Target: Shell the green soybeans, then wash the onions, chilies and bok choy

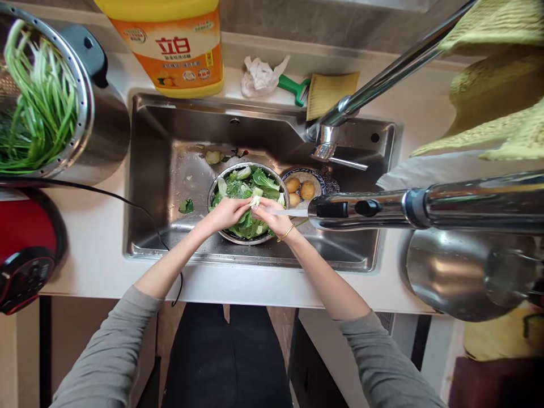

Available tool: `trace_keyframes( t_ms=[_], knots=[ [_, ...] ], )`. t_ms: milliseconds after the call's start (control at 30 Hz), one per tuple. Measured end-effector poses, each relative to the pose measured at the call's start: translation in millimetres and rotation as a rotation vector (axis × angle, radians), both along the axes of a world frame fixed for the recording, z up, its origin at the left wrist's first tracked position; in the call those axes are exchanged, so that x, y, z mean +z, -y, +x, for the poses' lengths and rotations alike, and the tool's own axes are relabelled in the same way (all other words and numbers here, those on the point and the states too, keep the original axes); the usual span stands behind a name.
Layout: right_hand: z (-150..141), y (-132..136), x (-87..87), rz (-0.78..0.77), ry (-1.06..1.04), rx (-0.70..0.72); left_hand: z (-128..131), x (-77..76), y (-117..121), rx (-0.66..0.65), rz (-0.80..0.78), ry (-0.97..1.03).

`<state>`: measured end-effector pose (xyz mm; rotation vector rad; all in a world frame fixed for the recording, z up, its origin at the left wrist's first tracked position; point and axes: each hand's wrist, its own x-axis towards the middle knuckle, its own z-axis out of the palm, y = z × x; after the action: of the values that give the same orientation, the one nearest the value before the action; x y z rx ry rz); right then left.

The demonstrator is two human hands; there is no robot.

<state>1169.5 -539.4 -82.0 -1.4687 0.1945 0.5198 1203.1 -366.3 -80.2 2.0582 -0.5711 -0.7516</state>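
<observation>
A steel bowl [215, 191] full of green leafy vegetables [244, 187] stands in the sink [170, 170]. My left hand [227, 212] and my right hand [272, 218] meet over the bowl, fingers closed together on a pale vegetable stem [255, 200]. A gold bracelet circles my right wrist. Next to the bowl, a patterned dish [317, 180] holds three potatoes [300, 190].
A steel colander of green stalks [38, 96] sits at the left above a red appliance [25, 249]. A yellow detergent jug [174, 45], crumpled tissue [259, 76] and a scrubbing brush [323, 90] line the back ledge. Tap [369, 90], steel pots [450, 272], leaf scraps [186, 205].
</observation>
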Motion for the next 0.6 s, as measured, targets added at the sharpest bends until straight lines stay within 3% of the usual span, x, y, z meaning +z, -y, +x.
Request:
trace_keyframes(
  t_ms=[100,233,300,467,600],
  knots=[
    [4,-3,-7.0,-0.138,0.025,0.014,-9,6.3,10,-0.102,0.290,0.185],
    [8,-8,-8.0,-0.522,0.108,0.148,-16,10.9,21,-0.170,0.519,0.273],
    [8,-8,-4.7,-0.669,0.161,0.267,-17,11.0,23,-0.166,0.527,0.286],
    [10,-11,2.4,-0.833,0.215,0.445,-18,1.9,16,-0.109,0.476,0.238],
    [16,-7,7.2,-0.787,0.255,0.511,-14,-8.5,-3,-0.175,0.263,0.024]
  ],
)
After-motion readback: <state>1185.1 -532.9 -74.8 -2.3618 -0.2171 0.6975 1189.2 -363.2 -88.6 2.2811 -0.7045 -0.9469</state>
